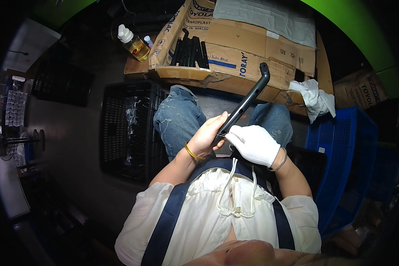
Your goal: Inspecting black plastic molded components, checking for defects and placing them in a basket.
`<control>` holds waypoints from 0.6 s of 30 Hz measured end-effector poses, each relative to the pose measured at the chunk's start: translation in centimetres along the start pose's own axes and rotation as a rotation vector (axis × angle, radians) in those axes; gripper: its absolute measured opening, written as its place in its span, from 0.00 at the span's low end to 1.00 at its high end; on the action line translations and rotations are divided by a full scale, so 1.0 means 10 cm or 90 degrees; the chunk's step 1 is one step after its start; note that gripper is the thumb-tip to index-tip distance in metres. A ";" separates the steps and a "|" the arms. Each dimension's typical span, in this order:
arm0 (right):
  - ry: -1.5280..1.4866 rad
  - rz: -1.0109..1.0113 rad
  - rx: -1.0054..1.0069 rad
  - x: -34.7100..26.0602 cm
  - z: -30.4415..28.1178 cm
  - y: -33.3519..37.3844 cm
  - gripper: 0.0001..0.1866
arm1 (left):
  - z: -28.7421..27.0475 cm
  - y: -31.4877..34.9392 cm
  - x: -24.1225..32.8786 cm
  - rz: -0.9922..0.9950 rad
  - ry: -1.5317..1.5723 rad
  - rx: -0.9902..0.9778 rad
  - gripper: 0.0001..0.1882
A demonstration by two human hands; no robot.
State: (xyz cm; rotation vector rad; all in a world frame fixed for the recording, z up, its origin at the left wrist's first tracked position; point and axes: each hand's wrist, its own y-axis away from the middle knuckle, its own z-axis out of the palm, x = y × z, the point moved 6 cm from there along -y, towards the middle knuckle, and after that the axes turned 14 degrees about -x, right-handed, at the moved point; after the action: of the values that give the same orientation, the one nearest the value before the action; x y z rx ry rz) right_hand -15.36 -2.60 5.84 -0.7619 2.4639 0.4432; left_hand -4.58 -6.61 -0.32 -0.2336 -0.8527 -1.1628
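The left grip (207, 134) clasps a black tube (246, 101); just beside it, the gloved right grip's (254, 143) closure is unclear.

Slim black tubes (193, 52) are lying in a brown cardboard tray (181, 73) ahead; a rectangular black plastic crate (114, 126) is standing left, a rectangular blue plastic basket (329, 133) right.

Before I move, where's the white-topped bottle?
In the head view's upper left, the bottle is just left of the cardboard box, beyond the bare left hand.
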 end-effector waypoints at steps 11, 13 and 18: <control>0.018 -0.016 0.021 -0.10 -0.16 -0.01 0.10 | 0.03 0.01 0.02 -0.007 -0.013 -0.010 0.28; 0.036 -0.004 0.003 -0.08 -0.16 -0.02 0.09 | 0.03 0.01 0.00 -0.013 0.009 -0.016 0.28; 0.047 0.001 -0.027 -0.03 -0.14 -0.03 0.10 | 0.01 -0.01 -0.04 -0.020 0.046 -0.018 0.27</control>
State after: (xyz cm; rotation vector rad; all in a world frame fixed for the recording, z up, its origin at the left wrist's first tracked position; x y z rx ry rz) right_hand -15.48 -3.31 7.09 -0.8075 2.5309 0.4771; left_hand -4.74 -6.27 -0.57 -0.2003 -0.7790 -1.2056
